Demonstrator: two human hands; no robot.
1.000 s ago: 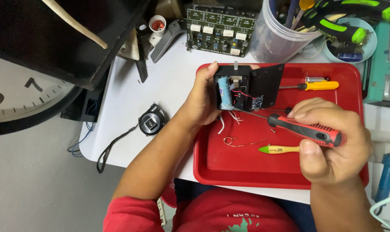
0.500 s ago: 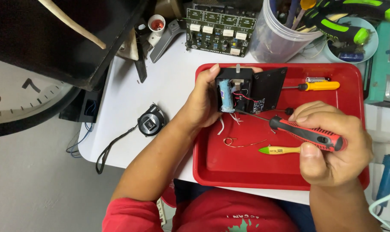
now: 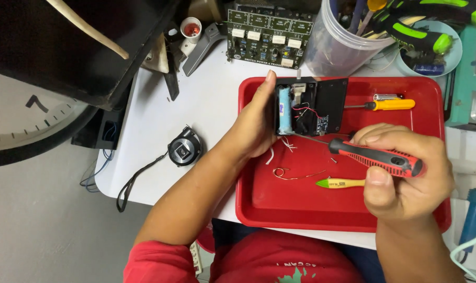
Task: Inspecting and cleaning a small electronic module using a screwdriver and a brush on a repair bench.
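Small black box [image 3: 306, 107], lid swung open, sits upper-centre on the frame, blue cylindrical cell and red wires exposed inside. Red-and-black screwdriver [image 3: 376, 157] lies slanted, centre-right, tip reaching into the box.

Shiny plastic, thin metal

The tray [image 3: 259, 204] is smooth, glossy red plastic. The box [image 3: 329, 102] is matt black plastic, with a shiny blue battery [image 3: 284, 109] inside. The screwdriver [image 3: 376, 157] has a rubbery red and black grip and a thin metal shaft. The tabletop [image 3: 206, 105] is smooth white.
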